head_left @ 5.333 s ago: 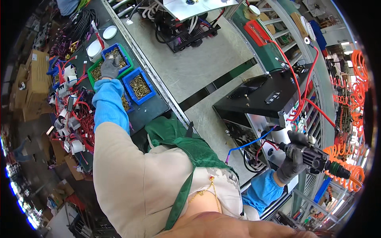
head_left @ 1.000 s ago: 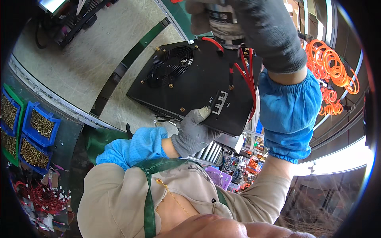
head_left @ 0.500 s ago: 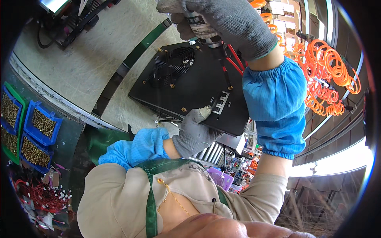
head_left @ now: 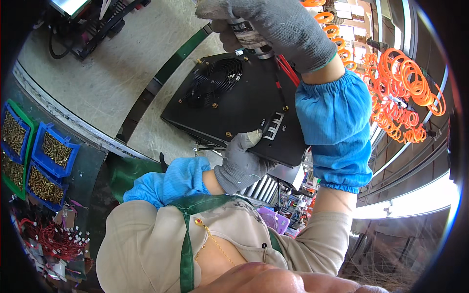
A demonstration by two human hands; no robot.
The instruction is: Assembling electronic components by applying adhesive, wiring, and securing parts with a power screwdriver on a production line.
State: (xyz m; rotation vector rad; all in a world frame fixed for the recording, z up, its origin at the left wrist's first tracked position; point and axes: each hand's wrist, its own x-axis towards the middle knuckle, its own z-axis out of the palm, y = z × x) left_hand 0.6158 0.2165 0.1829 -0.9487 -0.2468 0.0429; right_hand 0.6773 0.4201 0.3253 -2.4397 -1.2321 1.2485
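A black metal box stands in front of me, its flat face carrying a round fan grille, a row of white switches and several brass-coloured screws. My gloved right hand is closed around a power screwdriver. The long driver bit reaches down to a brass screw beside the switches and appears to touch it. My gloved left hand grips the near edge of the box, thumb on its face close to the switches; its other fingers are partly hidden by the edge.
Blue bins full of brass screws sit at the left, with a green bin beside them. Red wire bundles lie below these. Orange coiled hoses hang at the right. A roller conveyor shows beneath the box.
The view has shifted slightly. My right hand and the screwdriver are still over the same screw, and my left hand keeps its grip on the box edge.
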